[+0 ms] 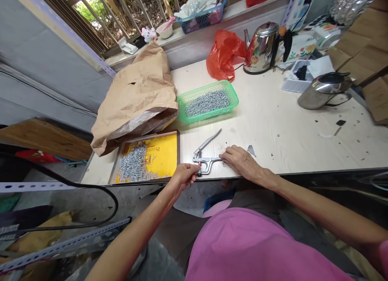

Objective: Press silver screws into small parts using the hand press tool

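Note:
A pair of silver hand pliers (209,160) with a spring, like snap-fastener pliers, lies at the table's front edge, its handles spread apart. My right hand (241,161) grips the end of the lower handle, fingers closed and resting on the tabletop. At the jaw end, by a small red and black part, my left hand (184,176) is closed in a pinch; what sits between its fingertips is too small to make out. Left of that hand, a shallow box (178,151) with a yellow bottom holds many small metal pieces (133,161). More such pieces (209,103) fill a green plastic basket (184,120) behind the pliers.
A large brown paper bag (142,87) leans behind the shallow box. Farther back are a red plastic bag (222,54) and a steel kettle (262,48). A steel pitcher (321,91) stands at right, near a white tray (295,85). Small scraps dot the tabletop (291,131).

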Action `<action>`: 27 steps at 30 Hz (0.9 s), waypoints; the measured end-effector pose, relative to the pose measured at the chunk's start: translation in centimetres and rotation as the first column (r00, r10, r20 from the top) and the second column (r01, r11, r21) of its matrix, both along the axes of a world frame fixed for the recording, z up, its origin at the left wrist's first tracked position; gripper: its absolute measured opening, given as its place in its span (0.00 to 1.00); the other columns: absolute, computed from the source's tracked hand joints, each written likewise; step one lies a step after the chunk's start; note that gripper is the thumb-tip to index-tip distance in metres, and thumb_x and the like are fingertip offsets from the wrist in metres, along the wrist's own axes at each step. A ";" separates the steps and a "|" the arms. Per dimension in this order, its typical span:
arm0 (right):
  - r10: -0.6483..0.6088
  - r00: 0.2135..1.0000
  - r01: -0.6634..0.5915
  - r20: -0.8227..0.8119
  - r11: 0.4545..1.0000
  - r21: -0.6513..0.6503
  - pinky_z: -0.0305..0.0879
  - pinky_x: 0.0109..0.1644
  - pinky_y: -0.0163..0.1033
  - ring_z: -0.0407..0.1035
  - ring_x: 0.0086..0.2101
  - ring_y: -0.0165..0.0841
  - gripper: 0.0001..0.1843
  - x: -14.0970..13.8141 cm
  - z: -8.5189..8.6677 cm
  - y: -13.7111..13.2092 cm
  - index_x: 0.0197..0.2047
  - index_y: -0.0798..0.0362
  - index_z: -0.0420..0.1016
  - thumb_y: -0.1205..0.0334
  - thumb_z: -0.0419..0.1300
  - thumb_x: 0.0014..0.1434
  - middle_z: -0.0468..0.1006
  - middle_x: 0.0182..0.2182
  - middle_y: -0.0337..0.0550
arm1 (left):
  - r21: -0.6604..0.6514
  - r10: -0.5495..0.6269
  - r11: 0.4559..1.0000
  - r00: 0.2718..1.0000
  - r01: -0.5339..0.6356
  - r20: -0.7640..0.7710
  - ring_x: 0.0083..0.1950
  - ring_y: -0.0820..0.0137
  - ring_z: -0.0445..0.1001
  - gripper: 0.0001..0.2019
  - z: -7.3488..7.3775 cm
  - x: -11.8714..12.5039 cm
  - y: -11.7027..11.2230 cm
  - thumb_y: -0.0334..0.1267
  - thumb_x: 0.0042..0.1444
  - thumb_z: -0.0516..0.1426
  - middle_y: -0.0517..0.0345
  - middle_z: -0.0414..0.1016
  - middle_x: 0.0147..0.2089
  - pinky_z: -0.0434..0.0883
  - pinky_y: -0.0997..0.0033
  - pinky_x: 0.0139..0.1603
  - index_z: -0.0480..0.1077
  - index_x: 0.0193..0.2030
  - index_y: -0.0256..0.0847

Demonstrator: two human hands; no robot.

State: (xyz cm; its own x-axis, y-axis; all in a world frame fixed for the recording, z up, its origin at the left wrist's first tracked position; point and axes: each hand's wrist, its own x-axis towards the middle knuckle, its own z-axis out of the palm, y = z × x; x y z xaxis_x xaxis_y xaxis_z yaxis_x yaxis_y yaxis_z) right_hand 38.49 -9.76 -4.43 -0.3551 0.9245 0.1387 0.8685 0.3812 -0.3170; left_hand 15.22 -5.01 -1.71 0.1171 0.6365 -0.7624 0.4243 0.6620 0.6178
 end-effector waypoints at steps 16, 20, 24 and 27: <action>0.002 0.997 0.003 0.079 0.998 -0.066 0.58 0.44 0.42 0.66 0.43 0.39 0.10 0.2 0.8 0.4 0.44 0.53 0.76 0.61 0.55 0.66 0.75 0.42 0.49 | -0.048 -0.100 0.994 0.995 0.100 -0.006 0.11 0.83 0.55 0.11 0.2 -0.4 0.9 0.37 0.51 0.64 0.67 0.62 0.12 0.51 0.80 0.14 0.68 0.24 0.34; 0.072 0.995 -0.070 0.070 0.997 -0.029 0.55 0.58 0.53 0.53 0.62 0.52 0.39 1.6 1.1 3.1 0.63 0.55 0.64 0.45 0.66 0.54 0.57 0.65 0.62 | -0.043 -0.108 0.993 0.994 0.108 -0.005 0.12 0.84 0.55 0.14 0.2 -0.4 0.8 0.40 0.47 0.67 0.69 0.62 0.13 0.51 0.81 0.14 0.68 0.24 0.34; 0.206 0.967 -0.186 0.149 0.973 -0.136 0.48 0.62 0.62 0.44 0.65 0.60 0.58 2.4 1.1 6.7 0.67 0.59 0.56 0.34 0.68 0.42 0.53 0.66 0.67 | -0.043 -0.111 0.993 0.994 0.111 0.003 0.11 0.84 0.55 0.16 0.1 -0.5 0.7 0.42 0.46 0.67 0.68 0.62 0.12 0.51 0.81 0.13 0.67 0.23 0.35; 0.276 0.945 -0.247 0.175 0.954 -0.172 0.50 0.60 0.60 0.53 0.60 0.58 0.57 2.1 1.5 8.2 0.65 0.59 0.59 0.32 0.68 0.40 0.64 0.59 0.65 | -0.048 -0.103 0.993 0.995 0.103 0.005 0.12 0.83 0.55 0.15 -0.1 -0.6 0.7 0.42 0.47 0.67 0.67 0.63 0.12 0.51 0.82 0.14 0.68 0.24 0.35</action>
